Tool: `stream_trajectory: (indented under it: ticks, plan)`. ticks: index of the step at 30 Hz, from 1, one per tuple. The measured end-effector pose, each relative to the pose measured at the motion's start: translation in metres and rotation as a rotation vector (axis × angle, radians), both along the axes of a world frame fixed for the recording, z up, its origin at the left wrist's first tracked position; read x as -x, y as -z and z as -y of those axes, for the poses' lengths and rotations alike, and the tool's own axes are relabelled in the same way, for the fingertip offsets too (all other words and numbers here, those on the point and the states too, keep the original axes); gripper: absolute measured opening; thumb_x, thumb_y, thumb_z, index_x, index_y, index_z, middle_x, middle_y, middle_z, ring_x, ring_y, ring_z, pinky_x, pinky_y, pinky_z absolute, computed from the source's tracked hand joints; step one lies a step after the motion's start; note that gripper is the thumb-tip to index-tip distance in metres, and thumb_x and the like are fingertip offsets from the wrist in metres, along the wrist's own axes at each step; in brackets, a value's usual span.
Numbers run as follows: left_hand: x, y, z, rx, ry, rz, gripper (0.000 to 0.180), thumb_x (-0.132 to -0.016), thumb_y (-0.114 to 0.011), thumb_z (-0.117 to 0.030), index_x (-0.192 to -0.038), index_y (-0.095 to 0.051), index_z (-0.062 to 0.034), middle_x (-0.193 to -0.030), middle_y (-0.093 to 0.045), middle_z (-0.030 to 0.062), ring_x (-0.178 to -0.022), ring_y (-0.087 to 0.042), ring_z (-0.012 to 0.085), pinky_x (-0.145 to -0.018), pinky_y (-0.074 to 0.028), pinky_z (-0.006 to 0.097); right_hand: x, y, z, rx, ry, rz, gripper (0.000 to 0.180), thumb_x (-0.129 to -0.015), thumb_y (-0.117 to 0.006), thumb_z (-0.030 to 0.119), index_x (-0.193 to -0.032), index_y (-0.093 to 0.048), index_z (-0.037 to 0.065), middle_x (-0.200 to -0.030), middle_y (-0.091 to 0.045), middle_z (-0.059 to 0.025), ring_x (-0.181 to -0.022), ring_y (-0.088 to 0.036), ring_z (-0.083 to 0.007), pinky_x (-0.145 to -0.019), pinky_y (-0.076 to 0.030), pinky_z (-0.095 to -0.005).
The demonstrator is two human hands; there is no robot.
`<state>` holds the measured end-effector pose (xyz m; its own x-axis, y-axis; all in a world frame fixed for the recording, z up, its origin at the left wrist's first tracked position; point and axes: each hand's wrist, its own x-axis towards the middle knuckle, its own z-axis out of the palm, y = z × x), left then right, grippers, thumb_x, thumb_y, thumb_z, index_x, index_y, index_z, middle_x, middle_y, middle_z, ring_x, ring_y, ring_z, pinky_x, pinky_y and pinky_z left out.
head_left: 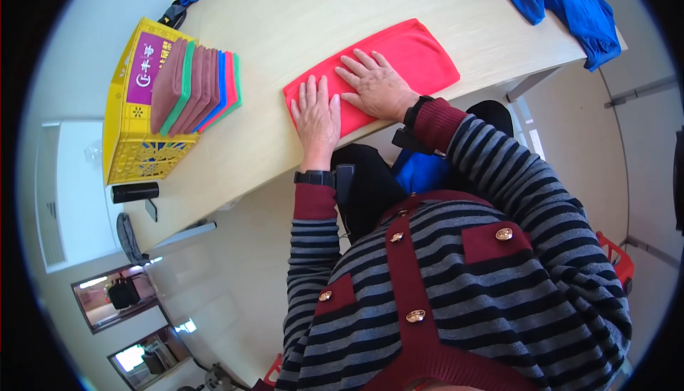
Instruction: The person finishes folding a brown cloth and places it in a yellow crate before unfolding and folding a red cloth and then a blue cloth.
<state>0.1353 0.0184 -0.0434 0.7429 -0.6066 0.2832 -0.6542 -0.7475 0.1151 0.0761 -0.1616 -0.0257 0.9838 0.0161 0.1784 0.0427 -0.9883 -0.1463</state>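
Note:
A red cloth (417,53), folded into a long flat rectangle, lies at an angle near the table's front edge. My left hand (317,117) rests flat on its left end, fingers stretched out and pointing away from me. Further right, my right hand (377,86) also presses flat on the cloth, its fingers spread and pointing up and left. The two hands are a small gap apart, and neither grips anything. Both wrists wear dark bands.
At the left stands a yellow plastic crate (132,156) with folded brown, green, blue and red cloths (196,88) stacked by it. A black cylinder (135,191) and a phone (151,209) lie nearer. Loose blue cloth (563,6) hangs over the table's far right.

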Motion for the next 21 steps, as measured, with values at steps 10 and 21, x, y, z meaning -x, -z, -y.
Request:
stream_trajectory:
  ticks: [10, 21]
  plan:
    - [-0.017, 0.004, -0.029, 0.114, -0.224, -0.070, 0.059, -0.103, -0.045, -0.044, -0.150, -0.042, -0.0085, -0.158, -0.036, 0.0175, -0.145, -0.033, 0.0368, -0.118, -0.026, 0.052, -0.003, 0.006, 0.076, 0.132, 0.250, -0.030, 0.064, -0.105, -0.032, 0.055, -0.157, -0.035, 0.017, -0.162, -0.033, -0.0090, -0.151, -0.024, -0.0305, -0.125, -0.017, -0.0451]
    - [-0.026, -0.007, -0.028, 0.205, -0.499, -0.265, 0.043, -0.086, -0.073, -0.035, -0.109, -0.064, -0.0007, -0.107, -0.068, 0.0217, -0.101, -0.064, 0.0440, -0.089, -0.051, 0.052, 0.000, 0.015, 0.121, 0.093, 0.348, -0.045, 0.063, -0.106, -0.031, 0.055, -0.157, -0.033, 0.020, -0.163, -0.030, -0.0076, -0.152, -0.023, -0.0316, -0.124, -0.018, -0.0460]
